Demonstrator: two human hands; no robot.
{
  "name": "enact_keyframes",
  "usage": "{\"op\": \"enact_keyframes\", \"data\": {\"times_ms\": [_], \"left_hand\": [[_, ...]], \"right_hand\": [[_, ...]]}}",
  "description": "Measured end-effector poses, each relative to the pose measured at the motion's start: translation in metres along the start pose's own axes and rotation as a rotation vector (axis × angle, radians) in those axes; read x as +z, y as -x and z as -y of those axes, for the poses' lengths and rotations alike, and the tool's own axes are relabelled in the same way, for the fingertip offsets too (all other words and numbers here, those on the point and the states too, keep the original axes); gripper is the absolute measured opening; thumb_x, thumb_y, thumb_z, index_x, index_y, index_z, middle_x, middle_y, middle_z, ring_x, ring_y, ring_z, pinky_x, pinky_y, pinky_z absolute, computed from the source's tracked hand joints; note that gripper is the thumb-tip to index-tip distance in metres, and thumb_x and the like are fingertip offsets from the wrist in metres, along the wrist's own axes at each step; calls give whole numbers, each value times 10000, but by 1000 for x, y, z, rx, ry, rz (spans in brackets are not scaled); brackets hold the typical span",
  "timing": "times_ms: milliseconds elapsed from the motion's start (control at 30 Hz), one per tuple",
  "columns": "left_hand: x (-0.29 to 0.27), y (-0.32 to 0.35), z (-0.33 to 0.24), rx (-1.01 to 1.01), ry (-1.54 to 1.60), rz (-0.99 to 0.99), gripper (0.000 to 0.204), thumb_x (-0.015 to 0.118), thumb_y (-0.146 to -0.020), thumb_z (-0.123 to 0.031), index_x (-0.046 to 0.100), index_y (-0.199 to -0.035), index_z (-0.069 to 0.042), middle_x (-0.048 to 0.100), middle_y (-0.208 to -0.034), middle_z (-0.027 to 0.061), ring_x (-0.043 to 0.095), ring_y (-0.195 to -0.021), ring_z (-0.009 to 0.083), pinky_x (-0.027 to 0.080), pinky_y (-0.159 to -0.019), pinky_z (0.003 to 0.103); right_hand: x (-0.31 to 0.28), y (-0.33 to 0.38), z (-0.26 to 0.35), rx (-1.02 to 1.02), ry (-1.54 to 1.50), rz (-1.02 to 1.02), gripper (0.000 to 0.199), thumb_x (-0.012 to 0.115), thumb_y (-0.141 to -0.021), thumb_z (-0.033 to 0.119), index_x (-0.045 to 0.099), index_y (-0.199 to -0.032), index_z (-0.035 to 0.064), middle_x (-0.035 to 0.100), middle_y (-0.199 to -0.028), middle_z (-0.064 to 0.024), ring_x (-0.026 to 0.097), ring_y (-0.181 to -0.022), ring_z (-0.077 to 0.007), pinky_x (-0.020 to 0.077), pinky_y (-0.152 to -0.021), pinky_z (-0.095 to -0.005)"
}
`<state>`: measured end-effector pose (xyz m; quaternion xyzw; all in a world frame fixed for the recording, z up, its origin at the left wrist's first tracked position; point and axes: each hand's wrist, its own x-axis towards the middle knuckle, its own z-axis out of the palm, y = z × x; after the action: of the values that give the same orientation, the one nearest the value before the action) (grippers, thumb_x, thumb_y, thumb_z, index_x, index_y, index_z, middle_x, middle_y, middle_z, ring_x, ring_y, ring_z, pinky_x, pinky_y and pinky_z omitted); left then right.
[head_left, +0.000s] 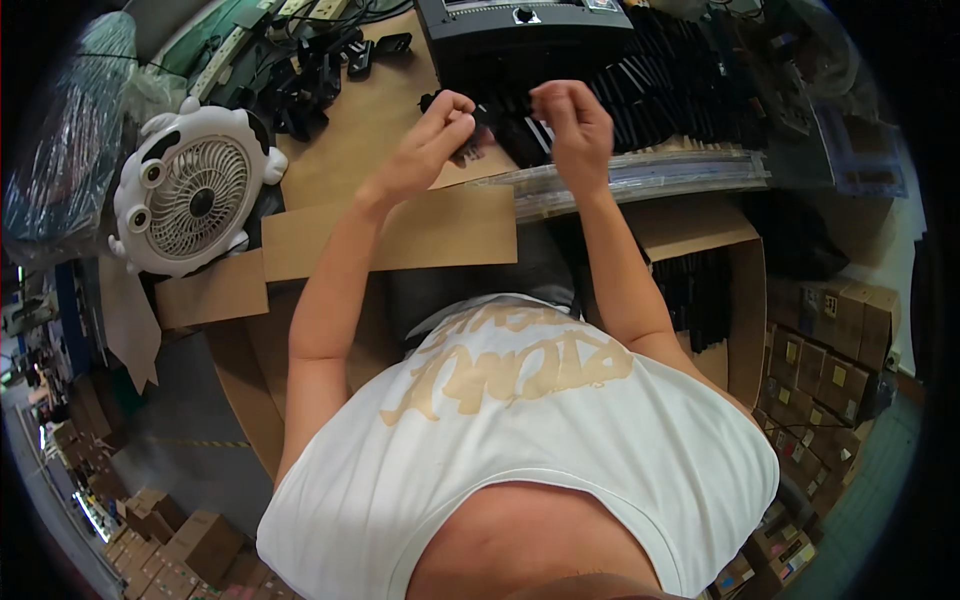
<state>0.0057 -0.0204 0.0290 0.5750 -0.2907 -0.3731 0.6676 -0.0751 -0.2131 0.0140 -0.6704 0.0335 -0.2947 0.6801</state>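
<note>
My left hand [430, 145] is closed in a pinch above the cardboard-covered worktop. A small black piece [478, 125] shows beside its fingers; its kind is too unclear to name. To the right, level with it, my right hand [575, 125] is curled with thumb and fingers together, slightly blurred; whatever it may hold is hidden. Just beyond the hands stands a black machine [530, 45] with a round knob on its front. Many flat black pieces [660, 95] are packed in rows beside my right hand, behind a clear-taped edge [640, 178].
A white animal-shaped fan [200, 195] stands at the left, near a plastic-wrapped bundle [75, 140]. Black adapters [320, 85] and power strips [225, 60] lie at the back left. Open cardboard boxes [745, 310] flank me; one holds black pieces. Stacked cartons [825, 350] stand at the right.
</note>
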Motion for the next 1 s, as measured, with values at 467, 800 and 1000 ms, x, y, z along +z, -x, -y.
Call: {"op": "enact_keyframes", "data": {"times_ms": [467, 800, 1000], "left_hand": [[-19, -46, 31, 778, -1444, 318, 83, 635, -796, -130, 620, -866, -86, 603, -1183, 14, 529, -1162, 262, 463, -941, 358], [-16, -48, 25, 870, -1449, 322, 52, 617, -808, -119, 603, -834, -76, 606, -1164, 53, 533, -1125, 278, 458, -931, 349], [-83, -55, 21, 528, -1363, -281, 146, 589, -768, -26, 620, -904, -70, 607, -1091, 71, 553, -961, 292, 474, -872, 363]], "right_hand": [[-29, 41, -14, 192, 187, -5, 147, 588, -959, 101, 666, -1051, 16, 644, -869, -22, 541, -751, -88, 437, -709, -198], [-39, 43, -14, 199, 82, -61, 150, 588, -967, 126, 666, -1039, 20, 626, -843, -22, 526, -743, -84, 427, -705, -205], [-51, 25, -5, 156, 139, -112, 142, 593, -964, 129, 671, -1037, 35, 620, -831, -9, 518, -737, -86, 423, -696, -215]]}}
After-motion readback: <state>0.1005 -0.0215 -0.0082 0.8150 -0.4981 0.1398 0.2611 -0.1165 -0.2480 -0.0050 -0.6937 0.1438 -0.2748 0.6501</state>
